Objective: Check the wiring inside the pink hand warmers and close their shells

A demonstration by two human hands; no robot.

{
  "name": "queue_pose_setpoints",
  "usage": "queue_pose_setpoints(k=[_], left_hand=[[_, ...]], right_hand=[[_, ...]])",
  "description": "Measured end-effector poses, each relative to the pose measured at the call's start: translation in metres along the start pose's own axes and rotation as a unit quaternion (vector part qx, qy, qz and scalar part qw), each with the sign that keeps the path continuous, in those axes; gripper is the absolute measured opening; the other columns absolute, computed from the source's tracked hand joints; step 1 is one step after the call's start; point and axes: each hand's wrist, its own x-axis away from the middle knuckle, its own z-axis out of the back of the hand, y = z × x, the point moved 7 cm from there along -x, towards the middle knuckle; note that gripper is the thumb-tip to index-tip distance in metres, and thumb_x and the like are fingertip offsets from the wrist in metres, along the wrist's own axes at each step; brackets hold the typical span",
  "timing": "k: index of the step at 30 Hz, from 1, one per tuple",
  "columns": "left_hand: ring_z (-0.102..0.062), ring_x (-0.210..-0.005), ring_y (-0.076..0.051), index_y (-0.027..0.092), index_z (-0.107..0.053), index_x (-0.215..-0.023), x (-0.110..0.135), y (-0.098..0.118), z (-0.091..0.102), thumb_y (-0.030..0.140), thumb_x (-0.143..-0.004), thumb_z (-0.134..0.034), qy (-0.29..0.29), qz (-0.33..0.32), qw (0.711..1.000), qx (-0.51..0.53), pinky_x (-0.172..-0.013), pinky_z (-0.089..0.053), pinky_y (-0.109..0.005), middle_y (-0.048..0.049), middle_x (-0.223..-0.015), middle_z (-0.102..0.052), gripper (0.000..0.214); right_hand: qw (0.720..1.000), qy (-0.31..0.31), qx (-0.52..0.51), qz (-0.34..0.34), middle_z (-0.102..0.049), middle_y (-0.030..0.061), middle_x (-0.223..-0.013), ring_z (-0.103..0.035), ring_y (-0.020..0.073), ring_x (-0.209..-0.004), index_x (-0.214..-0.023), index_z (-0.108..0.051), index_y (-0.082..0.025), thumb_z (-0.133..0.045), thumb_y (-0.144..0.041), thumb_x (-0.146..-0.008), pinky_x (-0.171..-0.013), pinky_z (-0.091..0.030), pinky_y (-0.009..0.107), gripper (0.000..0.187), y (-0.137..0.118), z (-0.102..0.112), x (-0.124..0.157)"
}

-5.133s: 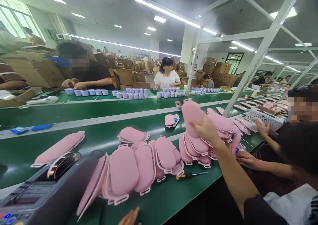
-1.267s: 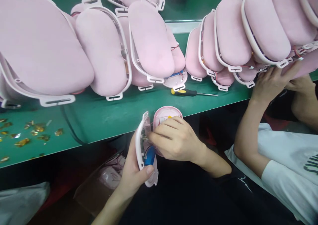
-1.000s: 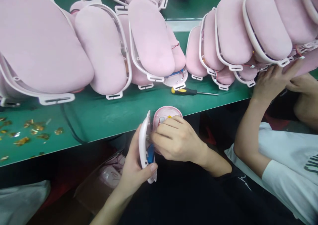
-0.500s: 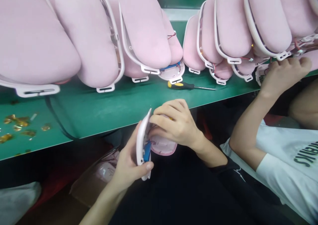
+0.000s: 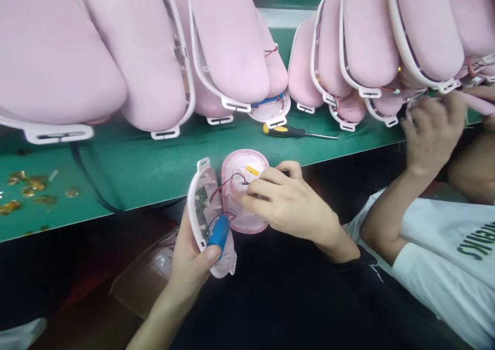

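My left hand (image 5: 191, 260) grips an opened pink shell half (image 5: 207, 213) below the bench edge. Inside it I see a green circuit board and a blue battery (image 5: 218, 231) under my thumb. Red and black wires run from it to the second pink half (image 5: 242, 185) lying beside it. My right hand (image 5: 290, 205) is closed on that second half, with its fingertips pinched at the wires near a yellow tab.
Rows of pink padded units (image 5: 228, 46) in white frames lean along the green bench (image 5: 147, 159). A yellow-handled screwdriver (image 5: 297, 131) lies near the edge. Gold scraps (image 5: 27, 198) sit at left. A co-worker's hand (image 5: 431, 133) handles a unit at right.
The two pink halves were nearly closed together; now the left half is swung open toward me, showing board and battery. My right hand shifted down onto the wires. The co-worker's hand pulled back.
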Motion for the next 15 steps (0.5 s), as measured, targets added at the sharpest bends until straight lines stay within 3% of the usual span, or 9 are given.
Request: queue_pose_setpoints(k=[3,7,12,15], left_hand=[[-0.051,-0.155,-0.044,0.034,-0.063,-0.152,0.0,-0.005,0.008,0.067,-0.061,-0.101,0.014,0.007,1.0,-0.01,-0.133,-0.043,-0.058,-0.007,-0.148,-0.07,0.105],[-0.056,-0.15,-0.045,0.031,-0.067,-0.147,-0.001,-0.008,0.014,0.067,-0.059,-0.101,0.009,0.004,1.0,-0.008,-0.126,-0.051,-0.057,-0.009,-0.146,-0.071,0.1],[-0.054,-0.151,-0.043,0.029,-0.07,-0.141,-0.002,-0.002,0.007,0.065,-0.06,-0.102,0.021,-0.006,1.0,0.001,-0.128,-0.049,-0.055,-0.0103,-0.139,-0.074,0.095],[-0.06,-0.145,-0.041,0.026,-0.073,-0.136,-0.003,-0.004,0.007,0.063,-0.062,-0.1,0.008,-0.015,1.0,0.013,-0.121,-0.055,-0.049,-0.0108,-0.128,-0.077,0.087]], right_hand=[[1.0,-0.004,0.016,0.005,-0.076,-0.0038,-0.102,-0.057,0.016,-0.101,-0.108,-0.077,-0.023,-0.064,-0.013,-0.11,-0.095,-0.031,0.042,0.016,-0.003,-0.008,-0.006],[1.0,0.005,0.02,0.012,-0.075,-0.003,-0.098,-0.056,0.0169,-0.1,-0.111,-0.079,-0.027,-0.064,-0.017,-0.111,-0.091,-0.032,0.041,0.017,-0.003,-0.013,-0.01],[0.998,0.055,-0.021,0.028,-0.079,-0.003,-0.106,-0.062,0.0131,-0.097,-0.104,-0.079,-0.024,-0.056,-0.017,-0.114,-0.087,-0.037,0.035,0.026,-0.005,-0.014,-0.013],[0.989,0.119,-0.072,0.045,-0.081,-0.0018,-0.121,-0.068,0.0106,-0.101,-0.113,-0.079,-0.022,-0.055,-0.016,-0.114,-0.083,-0.044,0.029,0.025,-0.008,-0.014,-0.015]])
